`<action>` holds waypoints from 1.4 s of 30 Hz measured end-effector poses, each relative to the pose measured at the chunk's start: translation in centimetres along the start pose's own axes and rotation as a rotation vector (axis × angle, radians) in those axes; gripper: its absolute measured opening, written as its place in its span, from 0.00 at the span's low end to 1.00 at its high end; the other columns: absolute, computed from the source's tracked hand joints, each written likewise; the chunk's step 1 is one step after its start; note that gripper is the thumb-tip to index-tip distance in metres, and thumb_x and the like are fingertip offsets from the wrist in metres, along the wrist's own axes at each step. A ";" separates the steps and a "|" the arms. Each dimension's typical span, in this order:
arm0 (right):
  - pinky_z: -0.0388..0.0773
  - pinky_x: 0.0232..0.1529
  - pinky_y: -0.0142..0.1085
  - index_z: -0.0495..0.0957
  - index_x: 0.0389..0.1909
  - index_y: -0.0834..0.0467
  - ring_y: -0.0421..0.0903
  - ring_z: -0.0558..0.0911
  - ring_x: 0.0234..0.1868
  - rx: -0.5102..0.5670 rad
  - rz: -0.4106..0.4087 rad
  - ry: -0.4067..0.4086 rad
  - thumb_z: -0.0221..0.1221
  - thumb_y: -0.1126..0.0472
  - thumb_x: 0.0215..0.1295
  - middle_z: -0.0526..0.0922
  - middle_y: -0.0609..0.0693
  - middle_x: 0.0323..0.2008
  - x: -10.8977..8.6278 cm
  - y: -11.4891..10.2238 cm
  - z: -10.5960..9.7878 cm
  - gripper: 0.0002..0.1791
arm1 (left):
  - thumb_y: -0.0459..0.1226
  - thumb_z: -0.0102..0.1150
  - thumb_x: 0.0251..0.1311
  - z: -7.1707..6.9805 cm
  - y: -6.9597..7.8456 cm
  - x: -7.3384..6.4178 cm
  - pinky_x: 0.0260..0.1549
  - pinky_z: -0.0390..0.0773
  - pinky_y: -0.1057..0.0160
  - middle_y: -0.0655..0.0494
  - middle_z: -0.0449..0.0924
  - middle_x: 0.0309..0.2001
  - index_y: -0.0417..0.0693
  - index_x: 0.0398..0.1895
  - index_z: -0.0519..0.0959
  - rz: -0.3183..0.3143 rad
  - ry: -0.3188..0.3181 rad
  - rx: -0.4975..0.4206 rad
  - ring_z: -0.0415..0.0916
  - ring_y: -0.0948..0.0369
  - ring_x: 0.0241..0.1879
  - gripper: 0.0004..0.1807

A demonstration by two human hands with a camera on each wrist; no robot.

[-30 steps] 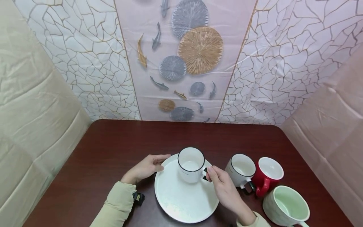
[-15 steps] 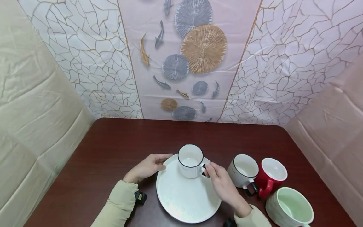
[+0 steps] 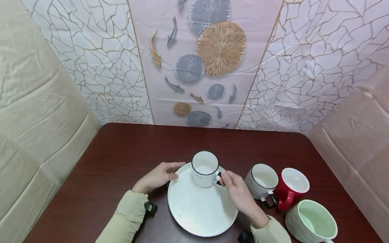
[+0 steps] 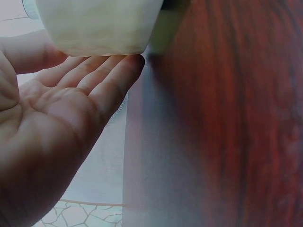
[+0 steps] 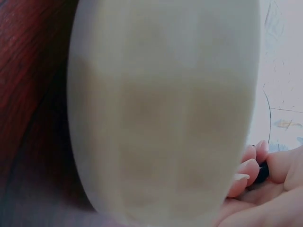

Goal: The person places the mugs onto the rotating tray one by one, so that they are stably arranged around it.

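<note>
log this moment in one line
left hand: touches white plate | right hand: holds white mug by handle | at right: second white mug, red mug, green mug

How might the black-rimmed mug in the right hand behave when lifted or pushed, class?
The mug is probably stiff: its round shape shows no sag. Held by its side handle, it may tilt away from the right hand. Its smooth-looking surface could be slippery.
</note>
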State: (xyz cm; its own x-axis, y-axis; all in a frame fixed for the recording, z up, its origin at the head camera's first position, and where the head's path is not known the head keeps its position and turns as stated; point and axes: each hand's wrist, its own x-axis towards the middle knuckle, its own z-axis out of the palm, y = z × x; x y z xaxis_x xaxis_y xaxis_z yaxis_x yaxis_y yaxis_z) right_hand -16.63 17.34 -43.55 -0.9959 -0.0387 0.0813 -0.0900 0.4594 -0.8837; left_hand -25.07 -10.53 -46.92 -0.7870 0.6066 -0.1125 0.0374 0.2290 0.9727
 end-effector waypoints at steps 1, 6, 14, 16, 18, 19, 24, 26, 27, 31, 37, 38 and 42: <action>0.60 0.25 0.33 0.73 0.27 0.60 0.41 0.63 0.22 0.008 0.017 0.000 0.44 0.58 0.78 0.66 0.50 0.19 0.0 0.0 0.0 0.18 | 0.25 0.50 0.66 0.0 0.0 0.0 0.56 0.73 0.61 0.46 0.63 0.70 0.39 0.71 0.63 -0.002 0.002 0.003 0.64 0.52 0.67 0.29; 0.57 0.20 0.33 0.74 0.28 0.62 0.41 0.59 0.17 0.061 0.098 0.001 0.45 0.57 0.78 0.62 0.47 0.16 0.2 0.0 0.1 0.19 | 0.25 0.50 0.66 0.0 0.0 0.0 0.57 0.72 0.59 0.47 0.63 0.70 0.40 0.71 0.64 -0.016 0.004 0.013 0.63 0.52 0.67 0.29; 0.58 0.19 0.33 0.74 0.27 0.60 0.43 0.61 0.17 -0.015 0.109 0.010 0.45 0.57 0.78 0.64 0.48 0.17 0.6 0.0 -0.2 0.19 | 0.25 0.50 0.65 -0.1 0.0 0.0 0.56 0.73 0.60 0.46 0.63 0.70 0.40 0.71 0.64 -0.010 0.004 0.011 0.64 0.52 0.66 0.29; 0.59 0.19 0.34 0.75 0.27 0.59 0.43 0.62 0.18 -0.039 0.113 0.017 0.45 0.57 0.77 0.66 0.49 0.18 0.7 0.0 -0.2 0.19 | 0.25 0.50 0.65 -0.1 -0.1 0.0 0.55 0.73 0.60 0.45 0.63 0.69 0.40 0.71 0.63 -0.011 -0.002 -0.003 0.65 0.52 0.66 0.29; 0.60 0.21 0.34 0.76 0.28 0.59 0.44 0.63 0.19 -0.047 0.116 0.023 0.46 0.56 0.77 0.68 0.51 0.19 0.9 0.1 -0.3 0.19 | 0.25 0.50 0.65 -0.1 -0.1 0.0 0.55 0.74 0.61 0.45 0.64 0.69 0.40 0.71 0.63 -0.012 -0.007 -0.014 0.65 0.52 0.66 0.30; 0.61 0.22 0.34 0.76 0.28 0.59 0.44 0.65 0.20 -0.050 0.118 0.025 0.46 0.56 0.77 0.70 0.51 0.20 1.0 0.1 -0.4 0.18 | 0.25 0.50 0.65 0.0 -0.1 0.0 0.55 0.74 0.61 0.45 0.64 0.69 0.40 0.71 0.63 -0.009 -0.008 -0.014 0.65 0.52 0.66 0.30; 0.65 0.29 0.34 0.79 0.33 0.62 0.45 0.70 0.26 -0.049 0.122 0.035 0.47 0.55 0.77 0.77 0.52 0.27 1.6 0.4 -0.9 0.19 | 0.24 0.48 0.65 0.0 -0.3 0.1 0.56 0.71 0.61 0.45 0.63 0.69 0.39 0.71 0.63 0.013 -0.009 0.010 0.63 0.53 0.67 0.29; 0.66 0.30 0.35 0.80 0.34 0.62 0.46 0.71 0.28 -0.056 0.130 0.035 0.47 0.54 0.77 0.78 0.52 0.28 1.9 0.5 -1.1 0.19 | 0.24 0.48 0.66 0.0 -0.3 0.1 0.57 0.71 0.61 0.46 0.63 0.70 0.39 0.71 0.62 0.016 -0.009 0.012 0.63 0.53 0.67 0.29; 0.66 0.30 0.35 0.80 0.35 0.62 0.46 0.71 0.28 -0.060 0.134 0.033 0.47 0.54 0.77 0.78 0.52 0.29 2.0 0.6 -1.1 0.19 | 0.24 0.48 0.66 0.0 -0.3 0.1 0.56 0.71 0.62 0.46 0.63 0.69 0.39 0.71 0.62 0.015 -0.008 0.012 0.63 0.53 0.67 0.29; 0.67 0.31 0.36 0.80 0.36 0.61 0.47 0.71 0.29 -0.084 0.143 0.033 0.46 0.54 0.77 0.79 0.53 0.30 2.5 0.8 -1.3 0.18 | 0.25 0.48 0.66 0.1 -0.3 0.1 0.55 0.73 0.62 0.45 0.65 0.68 0.40 0.71 0.62 0.012 -0.008 0.012 0.65 0.53 0.65 0.29; 0.68 0.32 0.37 0.80 0.37 0.61 0.47 0.71 0.27 -0.115 0.129 0.050 0.46 0.53 0.77 0.78 0.56 0.29 3.1 1.0 -1.4 0.19 | 0.26 0.46 0.67 0.0 -0.3 0.1 0.56 0.72 0.60 0.47 0.64 0.69 0.42 0.71 0.63 0.007 -0.006 0.033 0.65 0.54 0.66 0.28; 0.68 0.32 0.38 0.80 0.37 0.62 0.47 0.70 0.27 -0.118 0.123 0.054 0.46 0.54 0.77 0.78 0.57 0.29 3.2 1.0 -1.4 0.19 | 0.26 0.46 0.68 0.0 -0.3 0.1 0.56 0.72 0.60 0.48 0.64 0.69 0.42 0.72 0.63 0.003 -0.006 0.035 0.65 0.54 0.66 0.28; 0.68 0.30 0.37 0.79 0.38 0.63 0.46 0.71 0.26 -0.132 0.109 0.067 0.46 0.52 0.77 0.78 0.57 0.28 3.3 0.9 -1.5 0.20 | 0.26 0.46 0.68 0.1 -0.3 0.1 0.57 0.72 0.59 0.47 0.64 0.69 0.43 0.71 0.63 0.006 -0.003 0.050 0.64 0.54 0.66 0.28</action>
State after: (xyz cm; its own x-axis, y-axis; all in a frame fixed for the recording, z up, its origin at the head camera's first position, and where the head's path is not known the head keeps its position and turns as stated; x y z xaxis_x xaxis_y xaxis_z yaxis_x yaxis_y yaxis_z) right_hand -20.01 18.95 -43.41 -0.9969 0.0750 0.0228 0.0241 0.5703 -0.8211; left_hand -25.11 -10.48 -47.24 -0.7846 0.6107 -0.1075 0.0728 0.2629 0.9621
